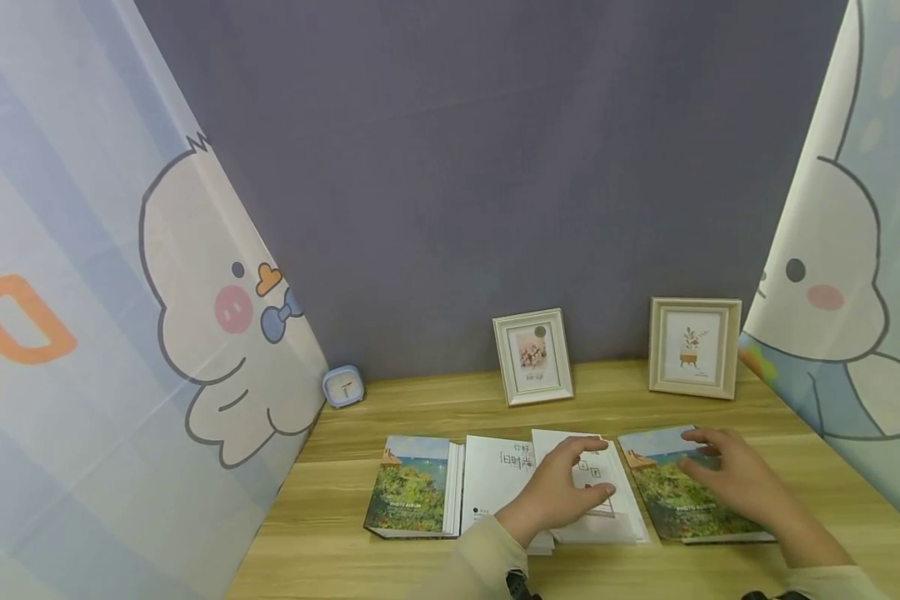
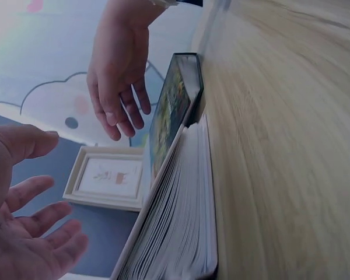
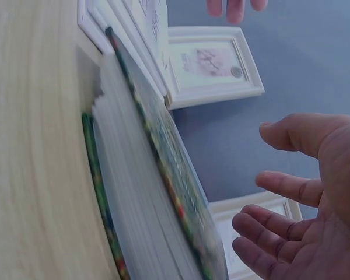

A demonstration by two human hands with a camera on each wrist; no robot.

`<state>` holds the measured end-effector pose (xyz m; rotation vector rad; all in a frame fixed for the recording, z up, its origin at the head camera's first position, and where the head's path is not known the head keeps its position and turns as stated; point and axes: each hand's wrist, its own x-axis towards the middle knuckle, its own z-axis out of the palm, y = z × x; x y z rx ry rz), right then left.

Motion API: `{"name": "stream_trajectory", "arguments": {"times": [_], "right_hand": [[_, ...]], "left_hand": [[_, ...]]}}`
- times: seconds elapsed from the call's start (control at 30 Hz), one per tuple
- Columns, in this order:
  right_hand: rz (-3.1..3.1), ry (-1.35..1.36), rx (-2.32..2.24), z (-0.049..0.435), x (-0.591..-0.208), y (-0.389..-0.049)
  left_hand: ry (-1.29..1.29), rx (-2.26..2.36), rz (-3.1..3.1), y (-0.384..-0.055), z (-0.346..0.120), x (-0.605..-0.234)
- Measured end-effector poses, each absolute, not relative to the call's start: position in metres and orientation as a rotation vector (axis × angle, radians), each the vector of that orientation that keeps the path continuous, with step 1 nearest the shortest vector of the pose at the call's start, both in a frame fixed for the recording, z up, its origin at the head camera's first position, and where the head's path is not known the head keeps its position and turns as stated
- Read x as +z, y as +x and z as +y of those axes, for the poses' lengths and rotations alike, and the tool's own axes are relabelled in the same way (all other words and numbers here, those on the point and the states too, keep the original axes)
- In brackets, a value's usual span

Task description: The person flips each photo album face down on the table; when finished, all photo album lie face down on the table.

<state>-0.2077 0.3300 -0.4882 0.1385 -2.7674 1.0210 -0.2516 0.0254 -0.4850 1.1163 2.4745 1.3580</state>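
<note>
Blue, rounded-square clock: sits at the back left of the wooden tabletop, well apart from both hands.
Green-and-blue photo album on the left: lies flat, cover up, with no hand near it.
White album with Chinese letters: lies flat just right of that one.
Cream frame with a flower picture: stands behind the white albums.
White album with little drawn squares: lies flat, long side going away from the person, far end tipped a bit left. It is right below the left hand, the nearer one.
Left hand: grip apart, thumb and fingers spread, nothing in it, not touching.
Cream frame with a potted plant picture: stands at the back right.
Green-and-blue photo album on the right: lies flat, tipped the same way, just beside the white one. The right hand is nearer.
Right hand: above that album's right side, grip apart and holding nothing.
</note>
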Motion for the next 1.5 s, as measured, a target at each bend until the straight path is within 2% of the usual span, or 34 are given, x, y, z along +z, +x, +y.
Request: {"name": "stream_trajectory", "arguments": {"times": [0.63,1.23,1.5], "right_hand": [[-2.671,0.29,1.047,0.284,-0.491,-0.219],[-2.731,0.405,1.17,0.244,-0.494,-0.222],[-2.718,0.49,1.132,0.225,-0.502,-0.224]], "left_hand": [[0.891,1.649,2.417,-0.263,-0.033,-0.496],[0.61,1.804,2.257,-0.256,-0.058,-0.51],[0.623,1.759,2.319,-0.252,-0.064,-0.511]]}}
